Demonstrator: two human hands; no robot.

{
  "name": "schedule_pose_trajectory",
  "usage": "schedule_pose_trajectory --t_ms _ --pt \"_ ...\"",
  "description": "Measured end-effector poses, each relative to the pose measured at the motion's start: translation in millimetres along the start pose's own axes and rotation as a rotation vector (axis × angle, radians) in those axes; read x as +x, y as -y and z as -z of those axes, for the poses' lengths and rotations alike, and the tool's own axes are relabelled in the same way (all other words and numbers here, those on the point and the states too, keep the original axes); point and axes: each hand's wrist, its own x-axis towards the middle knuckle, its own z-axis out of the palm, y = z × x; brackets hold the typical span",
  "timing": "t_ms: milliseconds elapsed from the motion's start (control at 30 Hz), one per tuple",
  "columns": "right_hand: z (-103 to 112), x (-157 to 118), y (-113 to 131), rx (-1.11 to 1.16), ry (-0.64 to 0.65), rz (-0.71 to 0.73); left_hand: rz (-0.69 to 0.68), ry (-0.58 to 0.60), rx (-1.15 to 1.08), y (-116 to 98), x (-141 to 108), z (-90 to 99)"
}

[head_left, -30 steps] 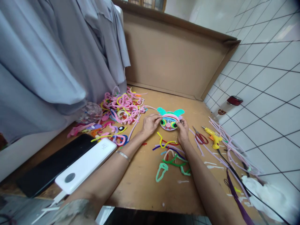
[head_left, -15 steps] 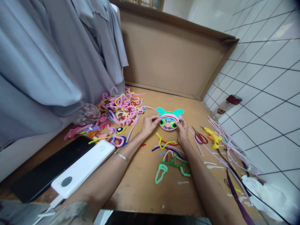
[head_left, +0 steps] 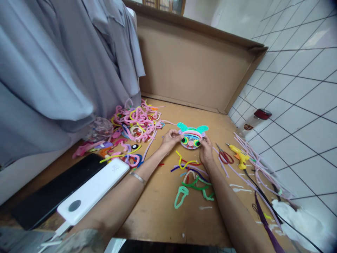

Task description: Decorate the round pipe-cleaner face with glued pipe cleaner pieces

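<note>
Between both hands is a round pipe-cleaner animal face (head_left: 191, 143) with green ears, striped pink and blue bands, yellow-green eyes and a pink nose. My left hand (head_left: 171, 138) pinches its left edge, and my right hand (head_left: 206, 148) grips the right edge. The face is held up above the table, turned toward me. Just nearer to me lie loose pipe cleaners: a bent yellow one (head_left: 180, 161), green ones (head_left: 196, 185) and a pale green loop (head_left: 181, 197).
A tangled heap of pipe cleaners (head_left: 138, 121) lies at left, behind a white power bank (head_left: 93, 189) and a black slab (head_left: 58, 191). At right are red-handled scissors (head_left: 225, 157), a yellow glue gun (head_left: 240, 157), its cord, and a red-lidded bottle (head_left: 254, 121). Cardboard (head_left: 184, 63) stands behind.
The animal face and both hands have shifted slightly right and down in view. My hold on its edges stays the same.
</note>
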Motion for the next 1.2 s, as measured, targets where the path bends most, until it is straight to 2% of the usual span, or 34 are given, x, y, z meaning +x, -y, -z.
schedule_pose_trajectory --t_ms 267,700,933,1200 --pt "0 -2 9 0.087 0.047 -0.045 0.093 -0.053 -0.110 9 -10 -9.1" --pt "4 0 13 0.104 0.162 -0.128 -0.011 -0.161 -0.243 26 -31 -35.4" --pt "6 0 11 0.135 0.178 -0.159 0.006 -0.169 -0.255 24 -31 -34.8" --pt "6 2 10 0.129 0.162 -0.152 0.087 -0.141 -0.243 16 -27 -30.6"
